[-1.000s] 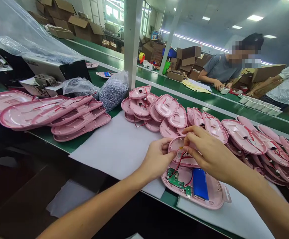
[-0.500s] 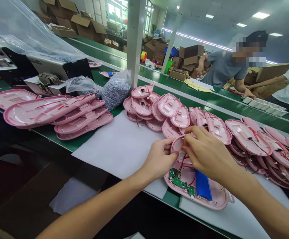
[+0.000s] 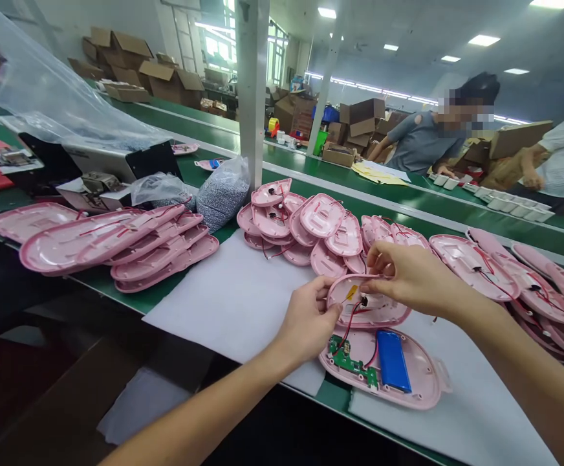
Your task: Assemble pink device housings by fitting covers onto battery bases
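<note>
My left hand [image 3: 311, 317] pinches the left rim of a pink plastic shell half [image 3: 381, 312], its inside facing me. My right hand [image 3: 401, 275] is closed at the shell's far rim, its thumb and fingertips beside a small yellow piece of tape [image 3: 352, 292] inside. Near the tape a black connector [image 3: 363, 301] joins red and black wires [image 3: 347, 327]. They run down to a green circuit board [image 3: 352, 362] in a second pink shell half [image 3: 427, 382], lying open on the bench just below. A blue battery pack [image 3: 393, 360] rests beside that board.
Pink shells are piled at the left [image 3: 165, 252], behind my hands [image 3: 323, 217] and at the right [image 3: 476, 265]. White sheeting [image 3: 224, 298] covers part of the green bench. A bag of small metallic pieces [image 3: 222, 194] stands by a post [image 3: 250, 97]. Two people work across the bench.
The held shell half now shows more of its inside, including the yellow tape. My right hand has shifted to its far rim. The camera view has turned slightly.
</note>
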{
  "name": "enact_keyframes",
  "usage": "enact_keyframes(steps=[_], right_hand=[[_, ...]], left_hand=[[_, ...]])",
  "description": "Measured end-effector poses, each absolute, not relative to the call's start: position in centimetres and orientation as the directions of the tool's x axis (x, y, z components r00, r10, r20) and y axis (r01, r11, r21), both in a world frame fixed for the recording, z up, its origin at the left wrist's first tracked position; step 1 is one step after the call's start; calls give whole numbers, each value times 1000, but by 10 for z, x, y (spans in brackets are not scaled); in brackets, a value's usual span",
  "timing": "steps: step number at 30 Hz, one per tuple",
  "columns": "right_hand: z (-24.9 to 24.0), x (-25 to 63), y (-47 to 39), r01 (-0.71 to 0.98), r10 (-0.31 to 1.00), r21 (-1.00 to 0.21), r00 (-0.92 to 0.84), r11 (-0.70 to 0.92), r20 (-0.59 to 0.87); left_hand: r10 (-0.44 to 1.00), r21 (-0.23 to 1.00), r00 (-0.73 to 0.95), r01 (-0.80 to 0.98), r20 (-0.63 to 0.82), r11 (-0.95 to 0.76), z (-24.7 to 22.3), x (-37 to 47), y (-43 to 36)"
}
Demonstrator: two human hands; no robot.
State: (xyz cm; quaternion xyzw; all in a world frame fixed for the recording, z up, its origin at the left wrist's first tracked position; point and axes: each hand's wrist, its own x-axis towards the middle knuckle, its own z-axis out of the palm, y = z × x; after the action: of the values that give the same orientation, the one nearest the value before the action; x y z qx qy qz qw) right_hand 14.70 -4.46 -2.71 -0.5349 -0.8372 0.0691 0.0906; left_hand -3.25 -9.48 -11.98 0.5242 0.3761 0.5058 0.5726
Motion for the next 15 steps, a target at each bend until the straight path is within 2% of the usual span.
enact_keyframes(steps=[3,8,12,15], right_hand=[[-35,151,-41,811,869,-333,-491,480,56],[-49,144,-47,703,851,-510,-511,496,124],[-49,144,-51,692,868,-550,-478,467,136],[-47,143,-52,705,874,-527,-449,475,187]], left_hand=[[974,987,181,-107,135,-116,-120,-36,-93],[962,982,195,-53,190,-183,-110,-42,-86],[945,969,225,2,239,-246,-104,-45,-88],[936,979,287,-56,203,-195,-103,-49,-90]])
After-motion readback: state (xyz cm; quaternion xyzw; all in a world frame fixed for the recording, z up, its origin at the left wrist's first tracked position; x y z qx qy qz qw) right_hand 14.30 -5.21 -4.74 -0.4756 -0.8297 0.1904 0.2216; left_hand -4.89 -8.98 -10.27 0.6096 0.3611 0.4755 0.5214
